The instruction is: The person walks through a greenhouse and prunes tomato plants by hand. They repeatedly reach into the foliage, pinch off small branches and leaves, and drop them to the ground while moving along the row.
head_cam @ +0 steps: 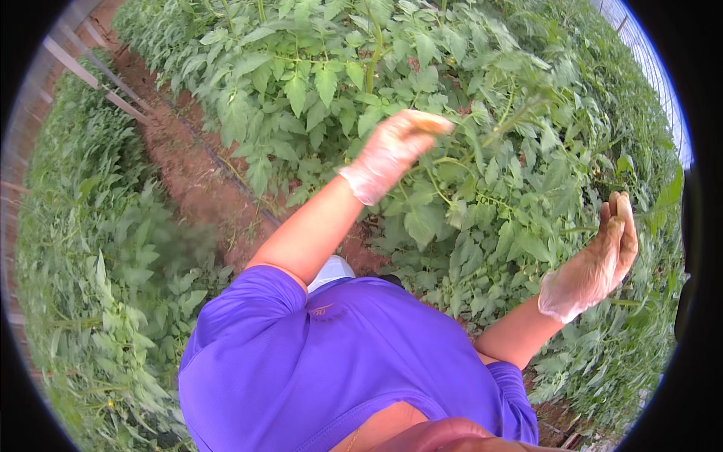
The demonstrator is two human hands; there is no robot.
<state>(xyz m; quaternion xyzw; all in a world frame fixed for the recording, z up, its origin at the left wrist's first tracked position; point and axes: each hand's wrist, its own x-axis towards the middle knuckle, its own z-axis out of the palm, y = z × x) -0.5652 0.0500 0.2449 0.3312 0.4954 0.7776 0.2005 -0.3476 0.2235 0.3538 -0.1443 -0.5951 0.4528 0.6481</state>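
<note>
My left hand (398, 150), in a thin clear glove with yellowish stained fingertips, is blurred beside a tomato plant. Its fingers curl together close to a slanting green stem (502, 127); whether they grip anything is not clear. On the right, my right hand (593, 260), gloved the same way, points upward with fingers bent together and stained. A thin leaf stalk (579, 230) reaches its near side, and a green leaf (669, 195) shows beyond the fingertips. The fingers hide whether they pinch this stalk.
Dense tomato foliage (316, 85) fills the far side and the right. Another row of plants (130, 243) grows at left, across a reddish soil path (175, 152). A dark drip hose (217, 161) runs along the soil. Pale posts (93, 79) slant at upper left. Plastic sheeting (649, 73) curves at upper right.
</note>
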